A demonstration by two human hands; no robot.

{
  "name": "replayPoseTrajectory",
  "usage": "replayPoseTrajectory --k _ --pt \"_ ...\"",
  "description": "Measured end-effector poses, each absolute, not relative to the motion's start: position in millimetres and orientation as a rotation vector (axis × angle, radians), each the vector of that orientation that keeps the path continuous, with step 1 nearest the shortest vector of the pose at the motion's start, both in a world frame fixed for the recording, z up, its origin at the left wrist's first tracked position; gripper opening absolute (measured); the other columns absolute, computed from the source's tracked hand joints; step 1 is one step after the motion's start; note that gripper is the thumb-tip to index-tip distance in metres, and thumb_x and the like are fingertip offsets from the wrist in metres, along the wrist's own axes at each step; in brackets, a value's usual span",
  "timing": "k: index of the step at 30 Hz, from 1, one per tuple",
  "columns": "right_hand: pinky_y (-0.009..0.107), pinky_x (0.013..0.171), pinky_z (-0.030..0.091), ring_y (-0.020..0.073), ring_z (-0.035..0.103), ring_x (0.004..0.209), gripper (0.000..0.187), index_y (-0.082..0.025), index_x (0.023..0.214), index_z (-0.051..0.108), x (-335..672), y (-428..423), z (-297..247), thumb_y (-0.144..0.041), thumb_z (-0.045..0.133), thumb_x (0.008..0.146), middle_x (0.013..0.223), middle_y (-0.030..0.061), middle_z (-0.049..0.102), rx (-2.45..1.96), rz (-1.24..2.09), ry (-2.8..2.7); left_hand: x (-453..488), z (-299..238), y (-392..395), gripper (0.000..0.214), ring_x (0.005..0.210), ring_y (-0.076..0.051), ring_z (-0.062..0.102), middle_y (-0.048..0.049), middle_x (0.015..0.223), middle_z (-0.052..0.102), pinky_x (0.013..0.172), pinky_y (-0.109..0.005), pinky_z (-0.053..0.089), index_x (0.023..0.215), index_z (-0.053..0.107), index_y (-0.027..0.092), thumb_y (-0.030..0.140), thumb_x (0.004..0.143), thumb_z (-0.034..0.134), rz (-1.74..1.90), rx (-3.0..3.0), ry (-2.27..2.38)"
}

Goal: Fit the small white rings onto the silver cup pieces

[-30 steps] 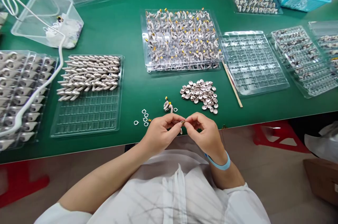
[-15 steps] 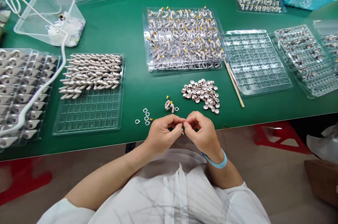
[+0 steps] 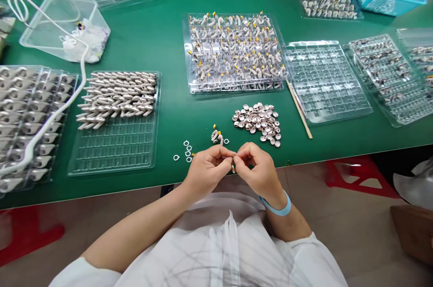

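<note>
cam: head, one view | stands: above the person's lap | faces: forward and down across green surface | range: close over left hand and right hand, far side runs out of frame

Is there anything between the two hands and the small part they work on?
Nothing visible stands between them. The left hand and the right hand both pinch the small part directly, at the front edge of the green table. The white rings and the pile of caps lie farther back, apart from it.

No readable text, label, brand, number or sign anywhere in view.
</note>
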State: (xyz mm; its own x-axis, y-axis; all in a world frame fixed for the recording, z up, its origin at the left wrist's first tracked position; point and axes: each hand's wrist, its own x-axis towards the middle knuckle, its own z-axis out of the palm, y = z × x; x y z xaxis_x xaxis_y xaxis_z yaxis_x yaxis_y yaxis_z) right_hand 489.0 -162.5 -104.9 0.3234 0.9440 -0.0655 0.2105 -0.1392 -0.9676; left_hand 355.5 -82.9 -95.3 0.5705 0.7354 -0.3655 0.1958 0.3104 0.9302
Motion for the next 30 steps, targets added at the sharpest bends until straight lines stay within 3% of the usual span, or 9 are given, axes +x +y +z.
replayPoseTrajectory --k 12,19,30 --pt "0.029 0.072 0.055 0.0154 0.063 0.08 0.015 -0.024 0.105 0.064 501 -179 -114 -0.029 0.061 0.092 0.098 0.0038 0.061 -1.445 0.979 -1.022 354 -96 -74 0.014 0.056 -0.009 0.052 0.0001 0.067 0.062 0.057 -0.023 0.043 0.08 0.067 0.014 0.027 0.077 0.071 0.29 0.89 0.706" --pt "0.031 0.074 0.057 0.0166 0.062 0.086 0.026 -0.026 0.117 0.067 504 -178 -114 -0.031 0.062 0.092 0.103 0.0055 0.058 -1.346 1.076 -1.016 355 -95 -75 0.028 0.061 -0.012 0.056 0.0026 0.067 0.06 0.056 -0.023 0.043 0.091 0.053 0.018 0.028 0.076 0.074 0.281 0.737 0.633" --pt "0.031 0.072 0.056 0.0161 0.059 0.083 0.022 -0.028 0.111 0.07 495 -178 -114 -0.034 0.064 0.091 0.099 0.0047 0.055 -1.345 1.098 -1.031 357 -91 -76 0.032 0.055 -0.008 0.049 0.007 0.064 0.055 0.056 -0.022 0.04 0.091 0.047 0.019 0.026 0.072 0.072 0.287 0.692 0.65"
